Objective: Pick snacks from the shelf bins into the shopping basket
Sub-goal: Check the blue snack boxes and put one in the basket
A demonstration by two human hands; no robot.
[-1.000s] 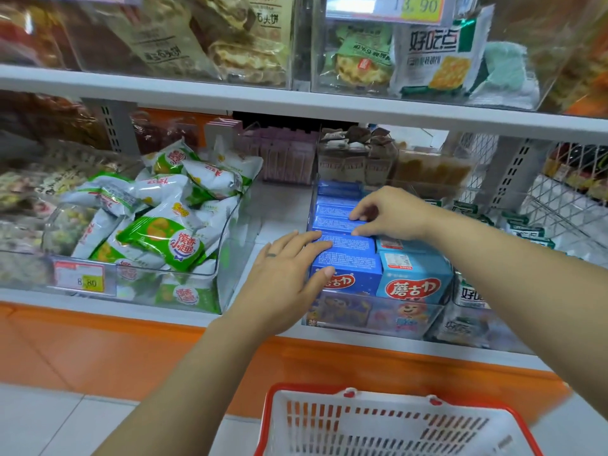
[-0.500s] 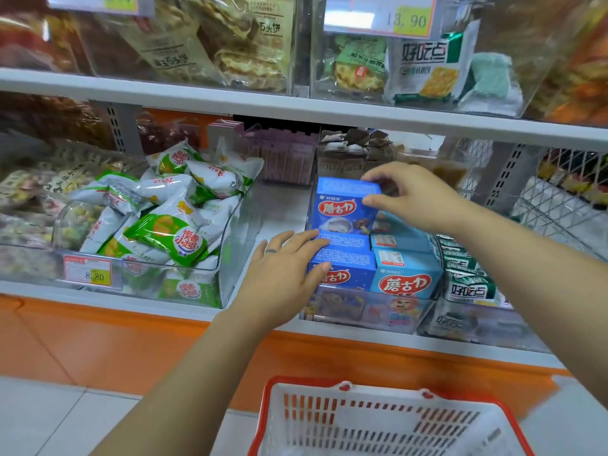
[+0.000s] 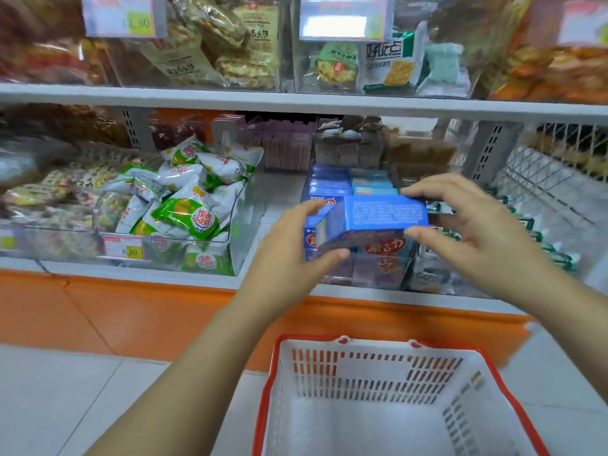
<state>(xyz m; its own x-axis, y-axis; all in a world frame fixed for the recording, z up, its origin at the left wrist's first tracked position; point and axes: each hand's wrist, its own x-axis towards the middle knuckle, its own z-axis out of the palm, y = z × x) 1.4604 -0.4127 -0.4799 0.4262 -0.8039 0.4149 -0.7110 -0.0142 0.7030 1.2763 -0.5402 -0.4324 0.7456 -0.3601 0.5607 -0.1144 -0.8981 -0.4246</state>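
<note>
A blue snack box (image 3: 378,218) hangs in the air in front of the clear shelf bin (image 3: 378,274) that holds several more blue boxes. My right hand (image 3: 477,235) pinches its right end between fingers and thumb. My left hand (image 3: 289,255) grips its left end, thumb underneath. The white shopping basket (image 3: 388,419) with a red rim stands on the floor directly below my hands, and nothing shows inside it.
A clear bin of green-and-white snack bags (image 3: 184,212) stands to the left on the same shelf. Dark green packs (image 3: 539,238) line the right. The upper shelf edge (image 3: 296,102) carries bins of biscuits. An orange base panel (image 3: 148,311) runs below.
My right hand has lifted one blue box out of the bin and drawn it toward me. My left hand left the front boxes and took hold of the lifted box's left end.
</note>
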